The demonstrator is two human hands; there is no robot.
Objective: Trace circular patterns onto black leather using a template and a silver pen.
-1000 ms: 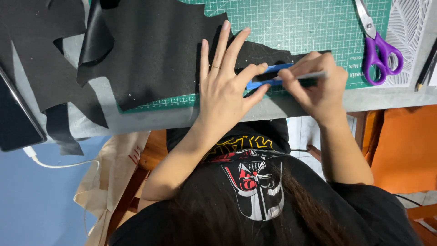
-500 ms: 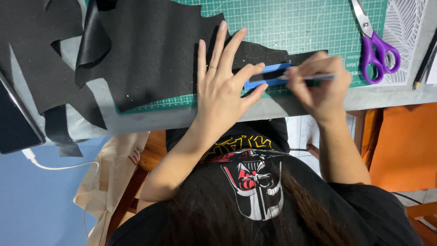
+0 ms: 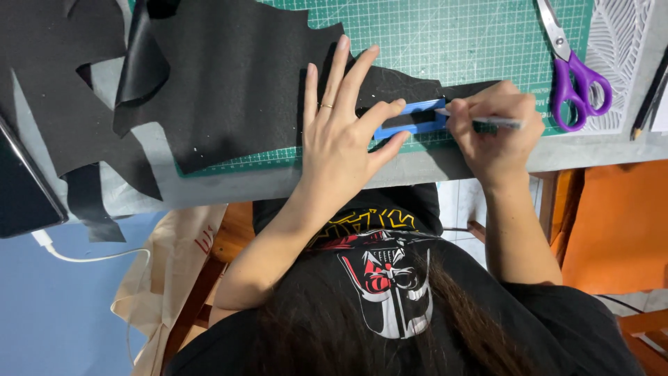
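Your left hand point(image 3: 341, 136) lies flat and spread wide on the black sheet point(image 3: 236, 83). Its first finger and thumb rest on the near end of the blue template point(image 3: 410, 120) and press it down. That grip is open, not closed around anything.

Your right hand point(image 3: 497, 129) has a tight grip on a thin white pen point(image 3: 497, 122). The pen lies almost flat. Its tip points left and touches the far right end of the blue template, just beside the edge.

The blue template is a small frame with a long slot in it. It lies on the black sheet, near the front edge of the green cutting mat point(image 3: 445, 42). Its long way runs left to right, tilted up a little on the right. So the template sits between your two hands: left hand on its left end, pen at its right end. The right hand is the one closer to the end where the pen tip is.

The purple scissors point(image 3: 574, 69) lie on the mat, to the right of your right hand and not touching it. The mat lies on the grey desk point(image 3: 229, 184).
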